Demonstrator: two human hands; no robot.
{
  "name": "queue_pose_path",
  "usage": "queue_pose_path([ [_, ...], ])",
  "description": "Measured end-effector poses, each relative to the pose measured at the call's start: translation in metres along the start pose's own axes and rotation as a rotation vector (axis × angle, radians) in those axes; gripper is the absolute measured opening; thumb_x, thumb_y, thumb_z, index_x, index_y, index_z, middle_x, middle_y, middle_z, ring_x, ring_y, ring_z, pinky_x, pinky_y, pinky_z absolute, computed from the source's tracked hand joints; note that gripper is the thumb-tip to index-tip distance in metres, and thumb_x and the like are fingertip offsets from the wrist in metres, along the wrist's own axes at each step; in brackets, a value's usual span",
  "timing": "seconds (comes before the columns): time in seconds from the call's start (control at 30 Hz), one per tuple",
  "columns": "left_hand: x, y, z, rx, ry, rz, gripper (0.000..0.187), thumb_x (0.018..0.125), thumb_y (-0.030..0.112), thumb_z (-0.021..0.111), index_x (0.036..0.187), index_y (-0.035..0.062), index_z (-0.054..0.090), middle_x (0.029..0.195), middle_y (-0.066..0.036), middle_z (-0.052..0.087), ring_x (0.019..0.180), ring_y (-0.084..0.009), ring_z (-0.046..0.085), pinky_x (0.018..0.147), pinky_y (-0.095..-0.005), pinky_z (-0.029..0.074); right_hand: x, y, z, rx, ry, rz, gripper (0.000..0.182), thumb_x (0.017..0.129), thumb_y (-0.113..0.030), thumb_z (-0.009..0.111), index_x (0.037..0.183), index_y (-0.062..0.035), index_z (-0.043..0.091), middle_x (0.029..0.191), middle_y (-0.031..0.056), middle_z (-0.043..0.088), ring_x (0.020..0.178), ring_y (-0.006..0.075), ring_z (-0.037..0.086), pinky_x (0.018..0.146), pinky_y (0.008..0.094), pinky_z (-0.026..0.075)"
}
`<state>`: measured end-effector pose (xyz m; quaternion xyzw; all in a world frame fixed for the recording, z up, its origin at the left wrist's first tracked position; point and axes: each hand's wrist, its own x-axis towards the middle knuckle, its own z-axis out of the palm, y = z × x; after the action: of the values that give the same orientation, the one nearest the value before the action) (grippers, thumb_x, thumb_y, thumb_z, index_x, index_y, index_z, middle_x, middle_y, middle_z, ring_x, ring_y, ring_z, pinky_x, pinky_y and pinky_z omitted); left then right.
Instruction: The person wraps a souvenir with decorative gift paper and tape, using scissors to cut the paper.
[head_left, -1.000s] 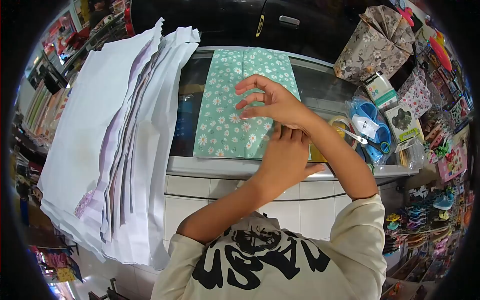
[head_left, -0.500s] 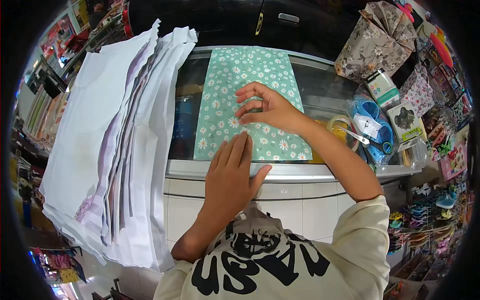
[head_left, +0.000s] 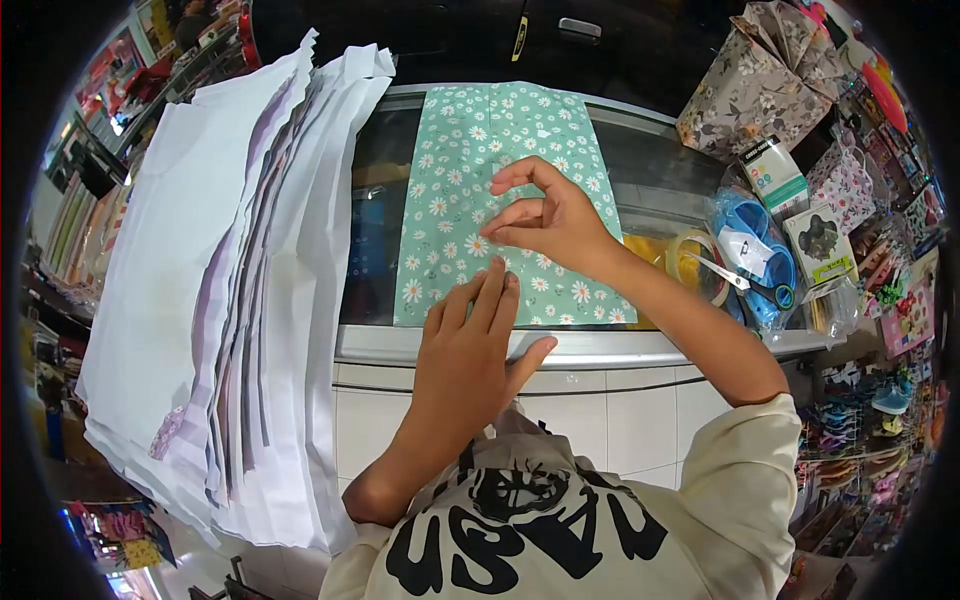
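Note:
Green daisy-patterned paper (head_left: pixel 450 180) lies flat on the glass-topped counter (head_left: pixel 400 343), its lower edge near the metal rim. My left hand (head_left: pixel 468 335) rests over that lower edge, fingers stretched forward on the paper and thumb out to the right, holding nothing. Above and to the right of its fingertips is my right hand (head_left: pixel 545 215), over the middle of the paper. Its fingers are curved and apart, with the thumb near the index finger, and no object shows between them.
A tall stack of white paper sheets (head_left: pixel 190 240) stands at the left. On the right are scissors (head_left: pixel 735 277), a tape roll (head_left: pixel 690 262), blue items in plastic (head_left: pixel 750 245), small boxes (head_left: pixel 772 178) and a floral wrapped bag (head_left: pixel 760 85). Goods racks line the right edge.
My right hand's fingers have drawn somewhat closer together. The paper and counter sit slightly differently in view, with both hands shifted slightly right.

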<state>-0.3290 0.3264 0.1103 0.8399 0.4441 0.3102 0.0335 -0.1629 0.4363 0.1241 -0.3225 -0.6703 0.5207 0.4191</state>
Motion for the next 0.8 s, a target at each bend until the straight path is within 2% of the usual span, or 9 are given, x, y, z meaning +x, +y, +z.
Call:
queue_pose_path([
  [0.3,0.009,0.005,-0.005,0.112,-0.079,0.042,0.056,0.084,0.036,0.061,0.116,-0.0097,0.053,0.132,-0.026,0.046,0.103,-0.0348,0.05,0.086,-0.0443,0.038,-0.001,0.001,-0.003,0.05,-0.015,0.043,0.04,0.079,0.012,0.065,0.11,-0.0036,0.046,0.112,0.0071,0.047,0.1,0.0223,0.065,0.083,0.0259,0.055],
  [0.4,0.01,0.005,-0.007,0.112,-0.096,0.037,0.056,0.084,0.036,0.061,0.117,-0.0092,0.052,0.133,-0.026,0.045,0.102,-0.0352,0.05,0.087,-0.0444,0.037,0.0,-0.001,-0.002,0.05,-0.008,0.055,0.039,0.078,0.012,0.065,0.109,-0.0033,0.046,0.112,0.0074,0.048,0.101,0.0225,0.065,0.083,0.0262,0.055],
  [0.6,-0.001,0.007,0.003,0.05,-0.008,-0.05,0.056,0.084,0.037,0.064,0.122,-0.0033,0.053,0.13,-0.025,0.043,0.112,-0.0378,0.048,0.093,-0.046,0.038,0.0,-0.002,-0.002,0.021,0.011,0.091,0.039,0.078,0.012,0.066,0.108,-0.0032,0.046,0.113,0.0079,0.047,0.101,0.0229,0.065,0.083,0.0262,0.055],
  [0.8,0.0,0.005,-0.002,0.033,-0.063,-0.054,0.059,0.084,0.039,0.065,0.125,-0.0019,0.052,0.127,-0.026,0.044,0.115,-0.0385,0.047,0.094,-0.046,0.039,-0.004,-0.003,0.003,-0.069,0.023,0.05,0.038,0.079,0.011,0.065,0.107,-0.0035,0.044,0.111,0.0071,0.05,0.099,0.0213,0.066,0.082,0.0259,0.054],
])
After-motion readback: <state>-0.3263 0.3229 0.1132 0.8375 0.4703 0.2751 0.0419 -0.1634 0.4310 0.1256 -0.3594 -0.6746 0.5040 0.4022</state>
